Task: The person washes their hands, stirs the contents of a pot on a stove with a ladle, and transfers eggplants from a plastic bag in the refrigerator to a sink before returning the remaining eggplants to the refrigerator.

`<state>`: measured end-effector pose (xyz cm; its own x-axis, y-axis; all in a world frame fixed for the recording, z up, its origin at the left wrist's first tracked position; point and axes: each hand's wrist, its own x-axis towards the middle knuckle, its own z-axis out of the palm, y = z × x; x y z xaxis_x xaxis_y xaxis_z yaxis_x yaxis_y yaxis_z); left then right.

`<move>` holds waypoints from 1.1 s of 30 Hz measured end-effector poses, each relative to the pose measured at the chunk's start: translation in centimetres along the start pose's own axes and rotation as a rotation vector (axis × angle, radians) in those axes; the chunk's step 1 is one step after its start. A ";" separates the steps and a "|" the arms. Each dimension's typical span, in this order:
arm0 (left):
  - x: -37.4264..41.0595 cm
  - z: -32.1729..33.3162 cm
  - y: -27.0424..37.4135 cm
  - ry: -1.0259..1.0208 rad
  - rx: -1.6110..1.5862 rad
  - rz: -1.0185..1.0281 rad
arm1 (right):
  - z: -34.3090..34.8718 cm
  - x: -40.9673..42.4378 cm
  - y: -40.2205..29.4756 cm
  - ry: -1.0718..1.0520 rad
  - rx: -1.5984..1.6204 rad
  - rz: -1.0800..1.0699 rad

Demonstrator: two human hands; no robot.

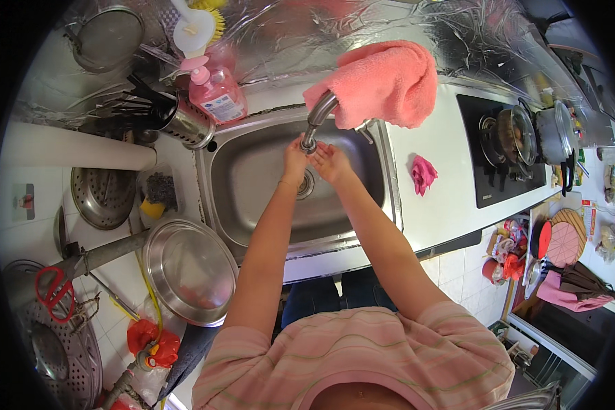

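My left hand (294,163) and my right hand (331,163) are held close together, palms turned up, right under the outlet of a curved metal faucet (320,111). Neither holds anything, and the faucet's tip hides part of the fingers. Whether water is running cannot be made out. Below them is a stainless steel sink (251,205) with a round drain strainer (306,184). A coral-pink towel (389,84) hangs over the faucet's neck. The faucet's lever (365,132) shows beneath the towel.
A crumpled pink cloth (423,175) lies on the white counter (435,138), near a black cooktop (497,184) bearing pots. At left are a pink soap bottle (219,97), a perforated metal utensil holder (190,123), a scrubber box (159,192) and a steel basin (190,271).
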<state>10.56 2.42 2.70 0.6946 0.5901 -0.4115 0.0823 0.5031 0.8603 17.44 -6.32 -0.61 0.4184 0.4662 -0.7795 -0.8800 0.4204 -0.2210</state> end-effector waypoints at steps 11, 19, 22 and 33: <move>2.1 -3.4 -1.4 -0.393 -0.292 -0.298 | 0.6 -1.2 0.8 -0.056 -0.200 -0.017; -2.6 -0.8 -0.2 -0.055 -0.709 -0.084 | 3.8 -2.6 3.2 -0.262 -0.103 0.133; -6.2 -2.8 -0.8 -0.096 -0.055 0.231 | 5.5 -4.3 2.9 -0.208 -0.253 0.233; -5.5 -3.6 0.7 -0.327 0.965 0.816 | 1.7 0.3 2.1 0.058 -0.114 0.012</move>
<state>4.21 1.78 4.46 0.9169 0.2597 0.3030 -0.0613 -0.6585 0.7501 16.18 -3.94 -0.31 0.3966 0.4239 -0.8142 -0.9063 0.3221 -0.2737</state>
